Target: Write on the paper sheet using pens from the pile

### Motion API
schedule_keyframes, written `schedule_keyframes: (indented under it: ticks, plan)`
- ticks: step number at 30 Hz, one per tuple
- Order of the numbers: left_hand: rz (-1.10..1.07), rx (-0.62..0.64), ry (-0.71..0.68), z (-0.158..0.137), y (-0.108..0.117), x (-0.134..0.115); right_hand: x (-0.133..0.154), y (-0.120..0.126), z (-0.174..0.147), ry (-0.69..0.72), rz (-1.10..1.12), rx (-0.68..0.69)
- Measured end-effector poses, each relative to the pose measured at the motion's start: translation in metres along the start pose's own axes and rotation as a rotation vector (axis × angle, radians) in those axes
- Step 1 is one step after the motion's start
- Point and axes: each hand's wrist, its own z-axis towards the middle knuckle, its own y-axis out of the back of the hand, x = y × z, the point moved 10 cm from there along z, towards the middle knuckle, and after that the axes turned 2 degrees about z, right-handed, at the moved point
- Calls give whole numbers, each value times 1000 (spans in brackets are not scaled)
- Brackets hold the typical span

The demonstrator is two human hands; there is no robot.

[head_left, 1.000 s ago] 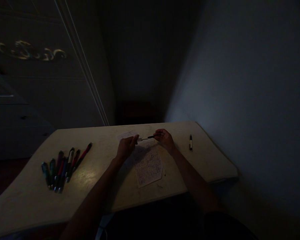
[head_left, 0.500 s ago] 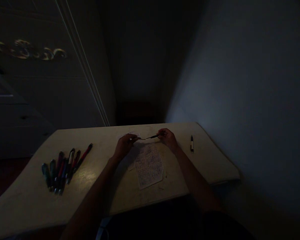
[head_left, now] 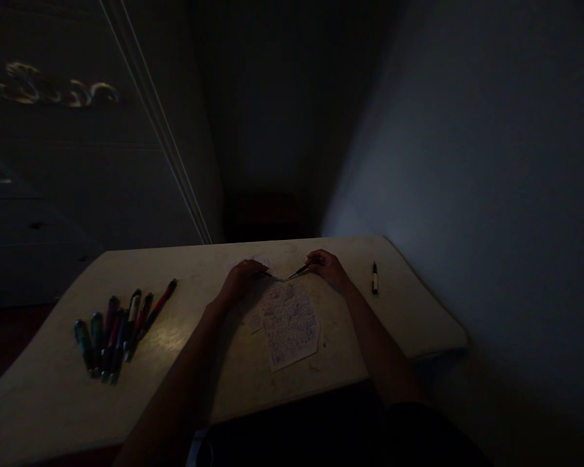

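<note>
My left grip [head_left: 242,279] pinches a thin pen piece [head_left: 269,275], my right grip [head_left: 326,267] a dark pen piece [head_left: 300,269], 2 tips close together near the worktop's [head_left: 199,264] far edge. Both pieces seem light, stiff and slick, best held mid-length.

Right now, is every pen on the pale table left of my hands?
No, one black-and-white pen lies right of your right hand.

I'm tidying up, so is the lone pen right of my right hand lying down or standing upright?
Lying down: the lone pen rests lengthwise along the tabletop, right of your right hand.
</note>
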Motion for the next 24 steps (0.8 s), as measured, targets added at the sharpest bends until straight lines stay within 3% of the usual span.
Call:
schedule_keyframes:
  ticks: [10,18,24]
  plan:
    - [121,0,-29,0,4,12,-3,6,1,0,37,-18]
    - [274,67,-204,1,-6,-4,-6,4,1,0,45,-1]
    - [329,102,-149,0,-8,-8,-1,3,1,-16,28,-4]
